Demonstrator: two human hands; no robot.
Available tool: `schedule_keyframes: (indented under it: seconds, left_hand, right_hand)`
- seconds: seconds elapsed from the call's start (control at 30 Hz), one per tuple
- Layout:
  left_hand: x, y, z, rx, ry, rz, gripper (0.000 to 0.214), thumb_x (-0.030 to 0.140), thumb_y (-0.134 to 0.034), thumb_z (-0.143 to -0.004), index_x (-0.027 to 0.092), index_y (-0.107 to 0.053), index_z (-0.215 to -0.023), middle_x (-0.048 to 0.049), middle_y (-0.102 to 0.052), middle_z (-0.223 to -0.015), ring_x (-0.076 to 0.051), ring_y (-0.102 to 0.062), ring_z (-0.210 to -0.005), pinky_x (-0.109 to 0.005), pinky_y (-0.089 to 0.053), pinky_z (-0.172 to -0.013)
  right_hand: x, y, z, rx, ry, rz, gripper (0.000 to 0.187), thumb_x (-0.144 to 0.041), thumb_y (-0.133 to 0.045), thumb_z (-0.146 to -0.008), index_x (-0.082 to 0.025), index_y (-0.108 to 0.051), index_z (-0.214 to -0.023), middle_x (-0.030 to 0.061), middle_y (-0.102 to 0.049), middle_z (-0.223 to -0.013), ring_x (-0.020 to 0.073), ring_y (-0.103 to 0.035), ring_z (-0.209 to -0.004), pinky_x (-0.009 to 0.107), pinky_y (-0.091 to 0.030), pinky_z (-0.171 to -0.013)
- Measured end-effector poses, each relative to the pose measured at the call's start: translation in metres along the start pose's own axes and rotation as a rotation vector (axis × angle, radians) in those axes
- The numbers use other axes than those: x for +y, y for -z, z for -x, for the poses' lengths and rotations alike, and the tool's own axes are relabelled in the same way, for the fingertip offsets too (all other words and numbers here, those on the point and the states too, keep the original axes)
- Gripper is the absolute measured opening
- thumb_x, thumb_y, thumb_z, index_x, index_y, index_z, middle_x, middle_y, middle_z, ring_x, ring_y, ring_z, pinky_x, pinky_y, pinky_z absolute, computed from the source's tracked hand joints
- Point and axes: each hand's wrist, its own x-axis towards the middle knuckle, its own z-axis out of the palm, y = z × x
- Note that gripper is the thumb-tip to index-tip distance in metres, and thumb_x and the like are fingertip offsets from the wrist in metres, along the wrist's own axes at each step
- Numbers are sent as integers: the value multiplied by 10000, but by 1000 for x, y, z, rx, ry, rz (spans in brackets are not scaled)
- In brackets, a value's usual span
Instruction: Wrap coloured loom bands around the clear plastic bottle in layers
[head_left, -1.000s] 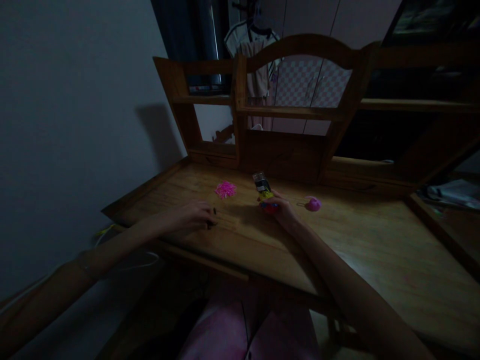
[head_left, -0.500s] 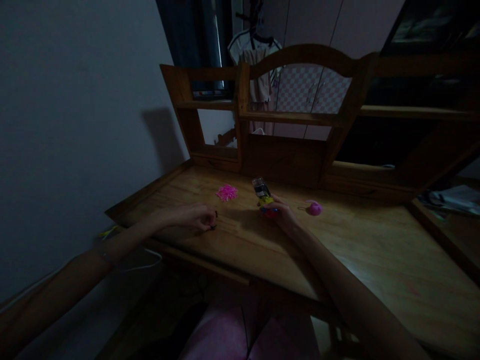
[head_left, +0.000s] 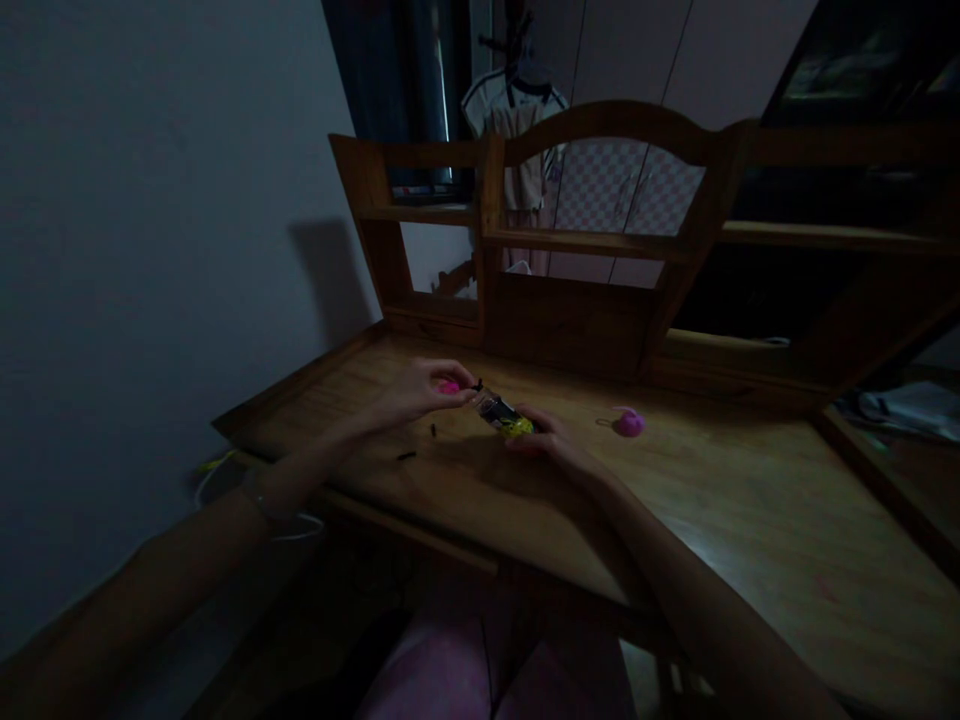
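Observation:
My right hand (head_left: 551, 440) is closed round a small bottle (head_left: 501, 414) with a yellow label, tipped so its mouth points left. My left hand (head_left: 420, 392) is raised just above the desk, its fingertips pinching a tiny dark piece at the bottle's mouth. The left hand hides most of a heap of pink bits (head_left: 449, 386) behind it. Two small dark pieces (head_left: 406, 455) lie on the wooden desk (head_left: 750, 500) in front of the left hand.
A pink round object (head_left: 628, 423) with a small ring lies to the right of my hands. A wooden shelf unit (head_left: 600, 240) rises along the desk's back edge. A grey wall stands to the left. The room is dim.
My left hand lifted off the desk and moved right to the bottle's mouth, pinching a small dark piece. My right hand tipped the bottle from upright toward the left.

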Motion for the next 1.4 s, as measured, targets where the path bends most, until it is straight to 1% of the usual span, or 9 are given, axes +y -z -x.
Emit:
schedule_keyframes:
  seconds: [0.13,0.3,0.47,0.7,0.9,1.0,1.1,1.27,1.4]
  left_hand:
    - [9,0,-6,-37,-56,-77,192,326,-715,-778,173,-729,-894,-45,-725,-926,-173,-654,-855,-295,-493,-814]
    - [-1,4,-12,-115,-132,-101,189,331,-738,-760,198,-768,-891,-49,-701,-927,-166,-636,-835,-285,-490,-770]
    - [-4,-6,-16,-167,-83,-75,172,353,-790,-698,197,-793,-771,-47,-658,-833,-166,-606,-785,-266,-468,-677]
    - [3,-4,-15,-249,-39,11,235,367,-633,-854,212,-783,-946,-61,-711,-884,-173,-629,-846,-292,-484,-759]
    - [12,6,-13,-130,49,36,281,427,-720,-762,181,-770,-889,-69,-714,-870,-193,-639,-825,-311,-498,-731]
    - [-4,13,-12,-38,66,-7,298,447,-698,-781,168,-727,-882,-50,-697,-832,-177,-627,-776,-292,-488,-695]
    - [-38,20,-7,-7,-14,-193,230,389,-697,-791,161,-690,-819,-38,-655,-803,-168,-597,-757,-278,-467,-692]
    - [-90,18,9,-452,-205,-154,146,286,-601,-865,180,-682,-923,-77,-635,-1024,-201,-599,-927,-307,-481,-816]
    - [-99,14,14,-486,-172,-176,164,308,-573,-878,171,-661,-891,-80,-614,-1016,-203,-570,-926,-297,-462,-833]
  right_hand:
    - [-6,0,2,-12,6,45,438,-302,-675,-705,-219,-677,-1135,1,-673,-1076,240,-551,-1030,332,-378,-904]
    - [-4,-1,1,-20,6,33,419,-296,-669,-701,-208,-680,-1111,6,-669,-1076,243,-550,-1029,334,-371,-900]
    - [1,-2,0,-23,-16,25,451,-302,-678,-681,-214,-677,-1124,-4,-666,-1037,238,-553,-987,321,-378,-858]
    - [-1,-3,1,22,-8,-37,429,-288,-663,-677,-217,-690,-1099,-1,-677,-1065,247,-550,-1027,332,-365,-885]
    - [10,-5,-2,19,-24,-162,439,-272,-688,-654,-229,-704,-1090,5,-679,-1047,238,-563,-1007,324,-380,-869]
    - [19,-6,-6,45,-37,-266,454,-259,-701,-645,-230,-703,-1098,16,-677,-1063,222,-568,-973,298,-399,-809]
    - [25,-6,-9,72,-64,-382,448,-246,-718,-619,-219,-710,-1066,26,-682,-1004,201,-581,-890,279,-409,-741]
    - [27,-6,-11,87,-79,-437,420,-246,-741,-596,-197,-715,-1012,34,-681,-919,190,-583,-825,270,-413,-700]
    - [23,-6,-9,74,-80,-424,410,-243,-731,-605,-208,-711,-1013,22,-674,-954,185,-578,-850,258,-409,-704]
